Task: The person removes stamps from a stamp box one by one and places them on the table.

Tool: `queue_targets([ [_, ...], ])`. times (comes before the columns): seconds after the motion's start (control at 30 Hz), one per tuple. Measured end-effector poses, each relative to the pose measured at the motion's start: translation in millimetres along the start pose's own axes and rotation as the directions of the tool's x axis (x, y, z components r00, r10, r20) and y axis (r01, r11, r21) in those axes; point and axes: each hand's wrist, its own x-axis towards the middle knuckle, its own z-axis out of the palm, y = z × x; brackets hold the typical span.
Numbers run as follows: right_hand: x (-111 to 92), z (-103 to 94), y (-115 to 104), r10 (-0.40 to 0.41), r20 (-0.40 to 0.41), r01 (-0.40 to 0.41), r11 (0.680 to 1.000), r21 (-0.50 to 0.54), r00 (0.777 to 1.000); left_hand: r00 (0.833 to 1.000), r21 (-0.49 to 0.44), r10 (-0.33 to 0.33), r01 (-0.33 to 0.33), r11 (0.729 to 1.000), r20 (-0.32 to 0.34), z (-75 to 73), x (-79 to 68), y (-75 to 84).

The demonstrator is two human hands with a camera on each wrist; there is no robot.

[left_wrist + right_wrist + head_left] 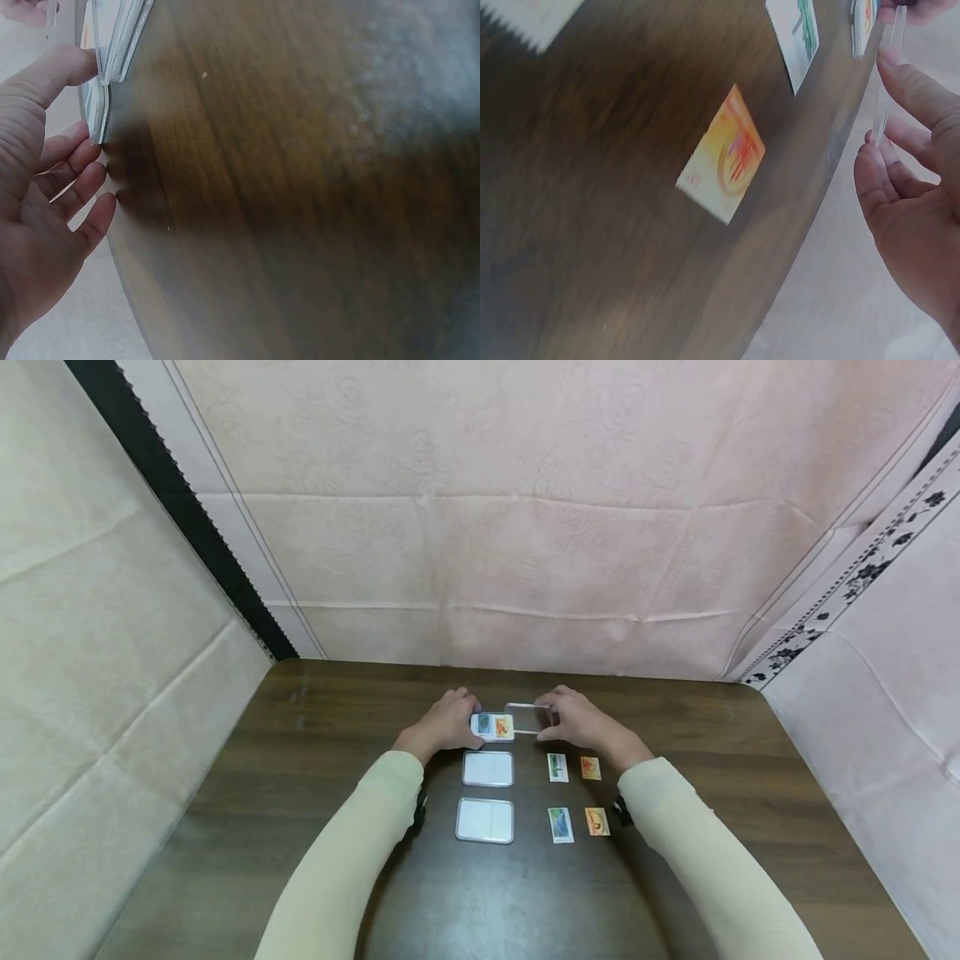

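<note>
At the far part of the table, my left hand (448,720) holds a small white-backed case (493,739) by its left end, thumb on the near side and fingers on the far side. Inside it lie a bluish stamp (484,725) and an orange stamp (503,727), side by side. My right hand (576,720) pinches a clear rectangular lid (527,732) by its right end, thumb near and fingers far. The lid's left end comes right up to the case. In the right wrist view the clear plastic lid (898,34) shows edge-on between thumb and fingers.
Two white cases with clear rims, a middle one (487,769) and a nearer one (484,821), lie in a column below the left hand. Right of them are two green-blue stamps (557,767) and two orange stamps (597,822). Pale cloth (480,568) hangs behind the wooden table (315,827).
</note>
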Motion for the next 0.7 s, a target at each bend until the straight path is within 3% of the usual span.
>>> queue_targets([
  [0.23,-13,-9.8,8,-0.003,-0.031,0.004,1.000,0.020,1.000,1.000,0.007,0.005,-0.005,1.000,0.000,-1.1,-1.7,0.7],
  [0.7,-41,-25.9,38,0.008,-0.084,-0.011,0.999,-0.036,0.996,1.000,-0.007,0.010,-0.010,1.000,-0.003,1.3,-1.0,-0.9],
])
